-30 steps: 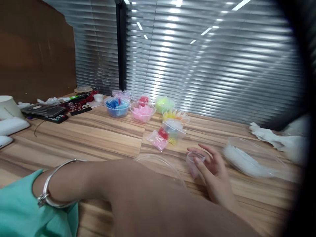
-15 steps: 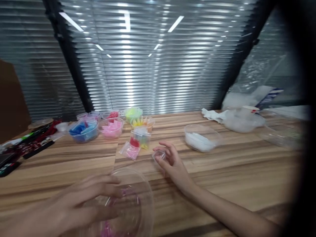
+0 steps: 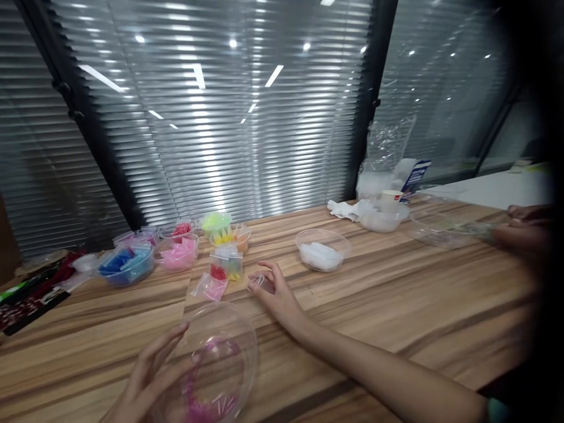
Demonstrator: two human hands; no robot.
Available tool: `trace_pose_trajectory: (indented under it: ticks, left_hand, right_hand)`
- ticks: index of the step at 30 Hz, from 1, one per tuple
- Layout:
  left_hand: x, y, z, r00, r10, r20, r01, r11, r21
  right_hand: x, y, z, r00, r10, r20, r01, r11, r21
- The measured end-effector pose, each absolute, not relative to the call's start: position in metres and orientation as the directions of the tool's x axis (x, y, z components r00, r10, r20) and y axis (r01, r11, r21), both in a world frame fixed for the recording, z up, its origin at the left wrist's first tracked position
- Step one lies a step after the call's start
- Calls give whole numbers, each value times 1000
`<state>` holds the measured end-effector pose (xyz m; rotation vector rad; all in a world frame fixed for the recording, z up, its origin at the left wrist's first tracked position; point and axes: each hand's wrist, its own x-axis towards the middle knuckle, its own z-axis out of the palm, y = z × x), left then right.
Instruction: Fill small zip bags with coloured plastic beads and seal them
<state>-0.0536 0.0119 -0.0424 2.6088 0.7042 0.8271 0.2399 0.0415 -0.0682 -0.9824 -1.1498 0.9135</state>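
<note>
The large clear bowl (image 3: 220,358) is transparent, round and tilted, with pink pieces inside; it sits on the wooden table (image 3: 396,305), near edge. The left hand (image 3: 150,376) rests against the bowl's left rim, fingers spread and loosely curved. Just beyond the bowl, the right hand (image 3: 275,291) pinches 1 small clear cup (image 3: 257,282) between thumb and fingertips, arm extended.

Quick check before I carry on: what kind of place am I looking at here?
Probably an office used as a craft bench: a long wooden table against glass partitions with slatted blinds, tubs of sorted coloured pieces, and another person's hands at work nearby.
</note>
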Motion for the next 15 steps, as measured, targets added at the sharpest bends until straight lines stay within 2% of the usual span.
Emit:
trace_pose_trajectory:
  ticks: [7,15]
  left_hand:
    - [-32,12,-49,692,641,333,453,-744,490]
    - [-37,18,-35,739,618,267,281,-643,713]
  right_hand:
    - [247,49,-72,185,937,295,-150,324,-934]
    - [244,32,-66,153,963,220,-124,240,-963]
